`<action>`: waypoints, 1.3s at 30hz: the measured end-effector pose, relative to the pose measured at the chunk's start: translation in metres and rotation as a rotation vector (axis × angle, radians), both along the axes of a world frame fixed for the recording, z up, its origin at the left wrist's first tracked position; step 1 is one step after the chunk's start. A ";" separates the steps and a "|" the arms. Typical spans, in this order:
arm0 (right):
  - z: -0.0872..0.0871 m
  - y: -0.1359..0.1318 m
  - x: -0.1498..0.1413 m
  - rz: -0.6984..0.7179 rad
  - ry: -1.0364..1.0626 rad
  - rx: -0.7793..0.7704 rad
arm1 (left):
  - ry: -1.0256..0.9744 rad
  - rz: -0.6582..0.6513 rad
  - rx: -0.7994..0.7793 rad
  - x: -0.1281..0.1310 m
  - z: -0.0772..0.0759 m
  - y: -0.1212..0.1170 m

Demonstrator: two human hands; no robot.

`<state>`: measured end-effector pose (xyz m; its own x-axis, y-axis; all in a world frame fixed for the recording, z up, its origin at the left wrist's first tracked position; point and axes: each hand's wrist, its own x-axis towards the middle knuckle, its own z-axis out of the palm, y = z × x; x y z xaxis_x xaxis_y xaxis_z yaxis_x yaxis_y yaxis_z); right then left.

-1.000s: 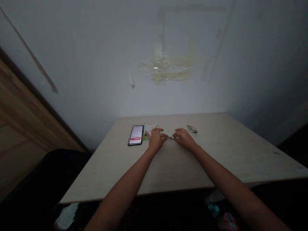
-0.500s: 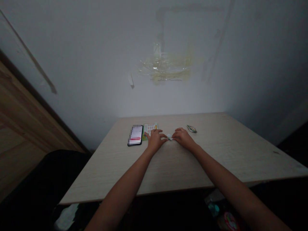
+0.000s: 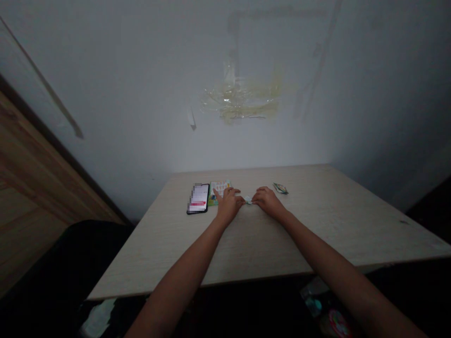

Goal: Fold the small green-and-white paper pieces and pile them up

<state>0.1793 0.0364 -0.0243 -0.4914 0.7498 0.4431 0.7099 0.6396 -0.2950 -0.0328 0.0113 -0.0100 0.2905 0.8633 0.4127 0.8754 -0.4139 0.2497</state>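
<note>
Between my two hands a small whitish-green piece [image 3: 248, 200], which looks like paper, lies at the tabletop. The fingertips of my left hand [image 3: 228, 203] close on its left side, with the thumb and other fingers spread away. On its right side my right hand [image 3: 268, 201] pinches it, fingers bunched together. Behind my left hand lies a green and white printed sheet [image 3: 221, 186], partly covered by that hand. Just left of the sheet is a phone [image 3: 199, 198] with a lit screen. Beyond my right hand rests a small dark patterned packet-like thing [image 3: 281, 188].
The pale wooden table [image 3: 169, 244] reaches back to a grey wall [image 3: 141, 84] bearing strips of clear tape [image 3: 243, 101]. Wooden boards [image 3: 31, 188] stand at the left. Below the front edge at the right are a turquoise item and a red round item [image 3: 338, 323].
My left hand has shifted slightly, its thumb lifting outward and its fingertips staying at the small piece. The right hand has barely moved.
</note>
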 end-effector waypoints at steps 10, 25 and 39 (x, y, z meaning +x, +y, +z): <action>-0.008 0.003 -0.003 -0.079 0.142 -0.072 | -0.105 0.047 -0.053 0.003 -0.001 0.000; -0.014 0.002 -0.009 -0.292 0.084 -0.117 | -0.113 0.149 -0.117 0.012 -0.001 0.000; -0.008 0.003 -0.017 -0.367 0.012 -0.176 | -0.114 0.207 -0.174 0.016 -0.003 0.007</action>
<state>0.1619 0.0395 -0.0328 -0.1722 0.9395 0.2962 0.8774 0.2829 -0.3874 -0.0164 0.0188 -0.0129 0.0609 0.9600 0.2732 0.8991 -0.1717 0.4027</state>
